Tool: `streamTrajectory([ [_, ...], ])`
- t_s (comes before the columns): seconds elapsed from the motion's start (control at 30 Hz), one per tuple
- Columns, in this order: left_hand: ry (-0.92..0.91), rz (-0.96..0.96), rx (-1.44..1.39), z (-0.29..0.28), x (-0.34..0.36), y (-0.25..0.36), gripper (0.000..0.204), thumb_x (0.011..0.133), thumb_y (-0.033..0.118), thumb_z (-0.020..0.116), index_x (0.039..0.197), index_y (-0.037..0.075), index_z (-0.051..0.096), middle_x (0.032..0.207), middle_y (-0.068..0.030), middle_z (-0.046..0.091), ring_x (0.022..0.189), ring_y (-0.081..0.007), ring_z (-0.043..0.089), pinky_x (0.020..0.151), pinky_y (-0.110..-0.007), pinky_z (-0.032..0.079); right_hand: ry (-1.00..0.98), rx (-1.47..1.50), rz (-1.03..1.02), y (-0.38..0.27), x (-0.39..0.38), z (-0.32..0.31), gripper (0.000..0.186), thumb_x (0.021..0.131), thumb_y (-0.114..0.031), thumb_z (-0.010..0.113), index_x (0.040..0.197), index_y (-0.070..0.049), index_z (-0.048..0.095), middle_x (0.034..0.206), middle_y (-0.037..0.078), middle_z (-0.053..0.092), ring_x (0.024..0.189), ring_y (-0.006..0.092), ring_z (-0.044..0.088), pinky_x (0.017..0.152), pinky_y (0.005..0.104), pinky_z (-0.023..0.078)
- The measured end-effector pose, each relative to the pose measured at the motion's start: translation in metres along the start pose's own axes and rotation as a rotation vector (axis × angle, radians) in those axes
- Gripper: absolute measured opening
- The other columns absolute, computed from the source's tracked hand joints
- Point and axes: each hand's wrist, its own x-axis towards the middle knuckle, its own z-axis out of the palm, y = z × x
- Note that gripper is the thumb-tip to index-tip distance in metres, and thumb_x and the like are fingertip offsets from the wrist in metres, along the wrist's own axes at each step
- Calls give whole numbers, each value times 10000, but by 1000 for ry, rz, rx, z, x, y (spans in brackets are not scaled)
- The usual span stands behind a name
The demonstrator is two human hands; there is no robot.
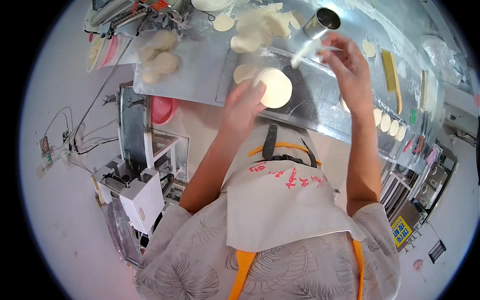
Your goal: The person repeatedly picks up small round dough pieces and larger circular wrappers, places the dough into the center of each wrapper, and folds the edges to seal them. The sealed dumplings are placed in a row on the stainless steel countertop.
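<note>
My left hand [240,109] is closed on a pale round dough wrapper [276,89], its thumb on the near edge. Another dough round [244,73] shows just behind the fingers. Higher and to the right, my right hand [348,67] pinches a pale, thin piece of dough [306,54], smeared by motion. Beyond that hand a metal cylinder [328,19], open at the top, stands on the metal worktop [195,75]. Loose dough rounds and thin scraps [265,27] lie in a heap past my left hand.
Several dough balls [160,56] sit at the left under a blurred clear cover. A yellow-handled brush [390,75] lies at the right, with a row of dough rounds [385,122] closer in. A machine [120,12] stands at the far left corner, and a pink tub [163,110] is below the edge.
</note>
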Motion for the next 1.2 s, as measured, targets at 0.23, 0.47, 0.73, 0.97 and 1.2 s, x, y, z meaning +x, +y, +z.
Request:
streamTrajectory([
  [0.23, -97, 75, 175, -1, -17, 20, 389, 1109, 171, 665, 1436, -29, 605, 1301, -81, 720, 1210, -155, 680, 1032, -322, 566, -102, 457, 163, 26, -41, 79, 490, 1076, -297, 728, 1460, -20, 600, 1327, 96, 701, 1258, 178, 631, 1120, 347, 484],
  [0.47, -62, 92, 368, 16, -12, 9, 443, 993, 7, 787, 1407, -34, 634, 1214, -77, 759, 1098, -138, 714, 954, -295, 586, -43, 439, 52, 27, -66, 76, 437, 1076, -114, 714, 1481, -15, 585, 1345, 83, 691, 1225, 157, 633, 1097, 340, 500],
  [0.73, -86, 280, 696, 38, -34, 8, 398, 982, -46, 765, 1364, -63, 657, 1219, -82, 760, 1085, -119, 703, 917, -286, 577, 170, -157, -465, 13, -83, 50, 389, 913, -24, 818, 1294, -87, 765, 1372, 145, 698, 1158, 304, 665, 959, 377, 566],
  [0.97, -121, 404, 746, 48, -38, -2, 381, 995, -74, 730, 1366, -79, 644, 1252, -115, 757, 1126, -157, 715, 975, -312, 588, 416, -472, -734, 18, -97, 35, 395, 752, -11, 909, 1134, -73, 830, 1170, 107, 772, 1060, 293, 689, 842, 366, 589],
  [1.2, -101, 368, 719, 60, -40, -9, 385, 1006, -87, 704, 1384, -83, 627, 1252, -125, 758, 1138, -177, 726, 993, -327, 596, 433, -455, -774, 17, -107, 27, 381, 728, 2, 898, 1100, -42, 827, 1083, 106, 772, 973, 284, 713, 808, 365, 597],
])
